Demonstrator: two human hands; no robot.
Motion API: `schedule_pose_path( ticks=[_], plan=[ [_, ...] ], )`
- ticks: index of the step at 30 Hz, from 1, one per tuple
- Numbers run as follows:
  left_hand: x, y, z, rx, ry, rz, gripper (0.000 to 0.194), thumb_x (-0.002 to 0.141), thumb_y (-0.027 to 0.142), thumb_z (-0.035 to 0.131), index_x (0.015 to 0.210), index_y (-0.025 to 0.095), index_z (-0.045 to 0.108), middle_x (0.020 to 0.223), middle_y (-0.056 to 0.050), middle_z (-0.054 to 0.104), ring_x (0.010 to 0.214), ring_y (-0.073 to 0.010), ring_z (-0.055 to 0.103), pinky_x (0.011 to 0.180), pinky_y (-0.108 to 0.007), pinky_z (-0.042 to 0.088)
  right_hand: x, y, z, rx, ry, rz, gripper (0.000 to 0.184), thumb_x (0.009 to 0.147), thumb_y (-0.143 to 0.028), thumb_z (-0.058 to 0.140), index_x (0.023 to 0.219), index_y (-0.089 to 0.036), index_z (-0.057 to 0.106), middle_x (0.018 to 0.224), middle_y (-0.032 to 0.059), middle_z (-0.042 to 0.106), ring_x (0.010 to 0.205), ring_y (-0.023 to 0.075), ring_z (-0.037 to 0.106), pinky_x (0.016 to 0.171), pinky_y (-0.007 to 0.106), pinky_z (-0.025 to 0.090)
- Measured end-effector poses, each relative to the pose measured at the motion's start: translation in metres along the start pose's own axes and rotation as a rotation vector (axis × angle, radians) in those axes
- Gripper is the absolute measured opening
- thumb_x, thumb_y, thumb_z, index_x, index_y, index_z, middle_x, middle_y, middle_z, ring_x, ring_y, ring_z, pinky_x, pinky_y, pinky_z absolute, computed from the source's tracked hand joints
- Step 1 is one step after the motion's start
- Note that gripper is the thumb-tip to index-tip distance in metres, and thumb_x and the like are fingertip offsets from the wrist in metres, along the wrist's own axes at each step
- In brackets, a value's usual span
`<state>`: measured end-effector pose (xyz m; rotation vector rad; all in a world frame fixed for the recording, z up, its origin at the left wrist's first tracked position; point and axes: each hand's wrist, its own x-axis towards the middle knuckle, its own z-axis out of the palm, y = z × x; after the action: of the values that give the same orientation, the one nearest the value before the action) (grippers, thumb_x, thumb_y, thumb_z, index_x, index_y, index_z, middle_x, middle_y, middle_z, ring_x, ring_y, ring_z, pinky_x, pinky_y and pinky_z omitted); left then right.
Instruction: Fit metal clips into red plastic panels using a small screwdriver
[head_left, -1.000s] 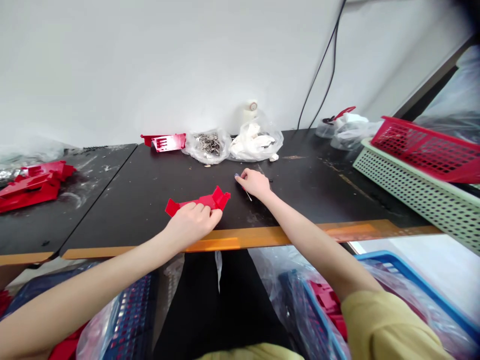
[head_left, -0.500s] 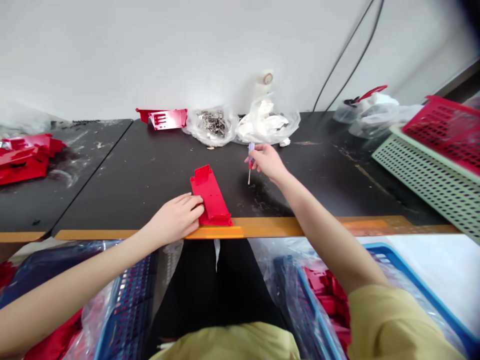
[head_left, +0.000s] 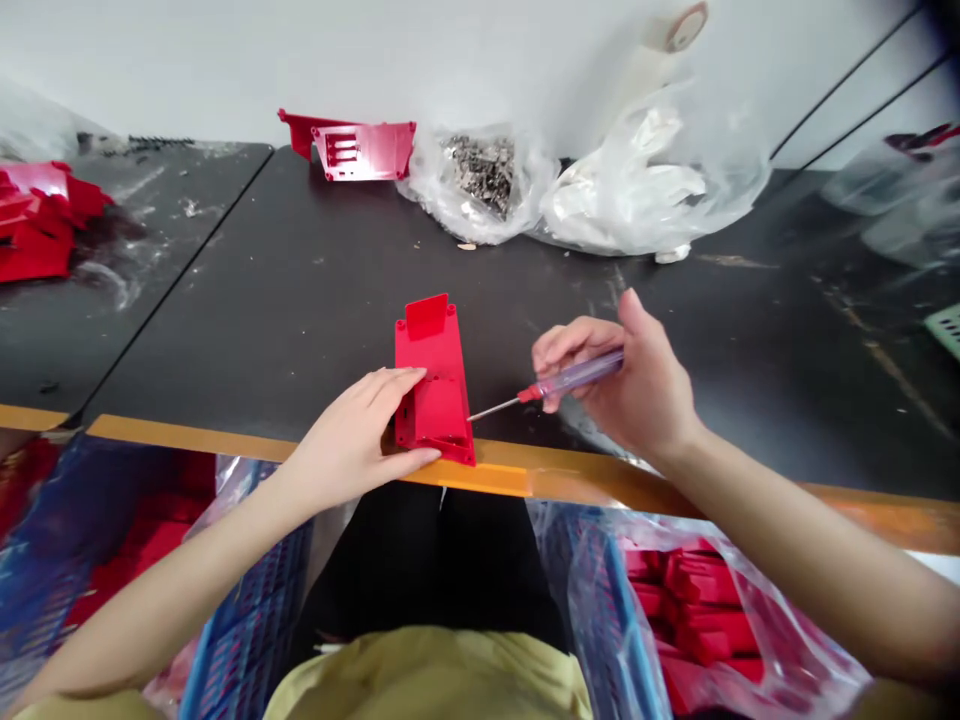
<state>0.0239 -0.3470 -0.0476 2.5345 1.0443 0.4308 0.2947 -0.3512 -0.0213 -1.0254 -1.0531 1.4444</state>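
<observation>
A red plastic part (head_left: 439, 370) with upright flaps at its ends lies at the front edge of the black table. My left hand (head_left: 367, 425) grips its left side, fingers over the top and thumb at the near end. In my right hand (head_left: 630, 375) is a screwdriver (head_left: 577, 377) with a clear purple handle and a red collar. Its thin shaft points left, and the tip is at the right edge of the red part; whether it touches cannot be made out.
Farther back are more red parts (head_left: 367, 150), a bag of small dark metal pieces (head_left: 484, 175) and a bag with white gloves (head_left: 630, 190). Red parts (head_left: 45, 220) pile at left. Below the table, blue crates (head_left: 251, 600) flank my legs; red pieces (head_left: 697, 600) fill the right one.
The screwdriver has swung from pointing down to pointing left, and my right hand has come nearer to the red part. My left hand has shifted further over the part. The view has tilted.
</observation>
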Motion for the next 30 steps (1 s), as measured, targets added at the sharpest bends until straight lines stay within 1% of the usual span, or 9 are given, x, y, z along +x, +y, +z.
schedule_pose_path(
  ticks=[2,5,9,12,15,18,22,26,30],
  plan=[
    [0.003,-0.001,0.003,-0.022,0.024,0.014,0.065,0.091,0.053,0.059,0.138,0.012,0.045,0.138,-0.018,0.058,0.129,-0.0299,0.053,0.110,-0.051,0.043,0.003,0.007,-0.003,0.015,0.077,0.033,0.058,0.080,-0.069,0.056,0.061,-0.016,0.068,0.056,0.0019,0.060,0.038,0.0114,0.056,0.035,0.022,0.047],
    [0.008,-0.003,0.004,-0.069,0.044,0.034,0.064,0.088,0.053,0.063,0.135,0.012,0.049,0.135,-0.017,0.060,0.127,-0.0278,0.055,0.109,-0.047,0.045,0.009,0.009,-0.007,0.047,0.112,0.168,0.054,0.076,-0.069,0.063,0.059,-0.017,0.067,0.049,0.0008,0.058,0.031,0.0103,0.049,0.028,0.020,0.041],
    [0.012,-0.006,0.005,-0.102,0.060,0.043,0.063,0.088,0.053,0.063,0.135,0.014,0.049,0.135,-0.016,0.060,0.127,-0.0273,0.054,0.108,-0.046,0.046,0.012,0.003,-0.009,0.041,0.155,0.196,0.037,0.061,-0.051,0.086,0.061,-0.020,0.066,0.058,-0.0021,0.064,0.040,0.0068,0.058,0.040,0.013,0.051],
    [0.012,-0.008,0.005,-0.124,0.052,0.049,0.064,0.089,0.052,0.062,0.137,0.012,0.048,0.136,-0.016,0.060,0.128,-0.0269,0.053,0.110,-0.046,0.044,0.011,0.003,-0.009,0.017,0.001,0.182,0.032,0.059,-0.031,0.091,0.060,-0.020,0.061,0.066,-0.0035,0.067,0.050,0.0067,0.065,0.048,0.012,0.055],
    [0.010,-0.009,0.003,-0.155,0.014,0.036,0.070,0.088,0.053,0.063,0.141,0.010,0.045,0.139,-0.017,0.057,0.131,-0.0262,0.050,0.113,-0.044,0.041,0.010,0.011,-0.010,-0.016,-0.142,0.247,0.024,0.069,-0.023,0.085,0.072,-0.022,0.061,0.078,-0.0032,0.072,0.059,0.0089,0.069,0.055,0.017,0.059],
    [0.010,-0.009,0.001,-0.174,-0.002,0.023,0.075,0.086,0.056,0.064,0.142,0.010,0.043,0.141,-0.016,0.055,0.134,-0.0252,0.048,0.115,-0.042,0.039,0.008,0.019,-0.010,-0.099,-0.168,0.253,0.014,0.079,-0.026,0.078,0.082,-0.025,0.064,0.080,-0.0021,0.074,0.065,0.0076,0.069,0.059,0.015,0.058],
    [0.011,-0.008,-0.002,-0.183,-0.014,0.001,0.071,0.088,0.055,0.064,0.141,0.012,0.045,0.141,-0.015,0.056,0.133,-0.0241,0.049,0.114,-0.041,0.040,0.005,0.017,-0.010,-0.305,-0.152,0.210,0.010,0.086,-0.036,0.070,0.084,-0.027,0.072,0.072,-0.0021,0.072,0.053,0.0043,0.058,0.049,0.011,0.049],
    [0.012,-0.007,-0.002,-0.195,-0.022,-0.017,0.068,0.088,0.055,0.063,0.142,0.017,0.044,0.142,-0.014,0.055,0.133,-0.0264,0.049,0.112,-0.045,0.042,0.002,0.011,-0.008,-0.525,-0.177,0.103,0.016,0.081,-0.045,0.073,0.089,-0.033,0.079,0.079,0.0012,0.074,0.064,0.0102,0.065,0.056,0.018,0.054],
    [0.011,-0.007,-0.002,-0.201,-0.031,-0.027,0.066,0.088,0.055,0.063,0.142,0.021,0.044,0.142,-0.013,0.056,0.132,-0.0284,0.050,0.110,-0.047,0.043,0.000,0.010,-0.005,-0.604,-0.233,0.036,0.019,0.075,-0.044,0.078,0.093,-0.037,0.080,0.082,0.0012,0.072,0.067,0.0141,0.067,0.058,0.024,0.056]
  ],
)
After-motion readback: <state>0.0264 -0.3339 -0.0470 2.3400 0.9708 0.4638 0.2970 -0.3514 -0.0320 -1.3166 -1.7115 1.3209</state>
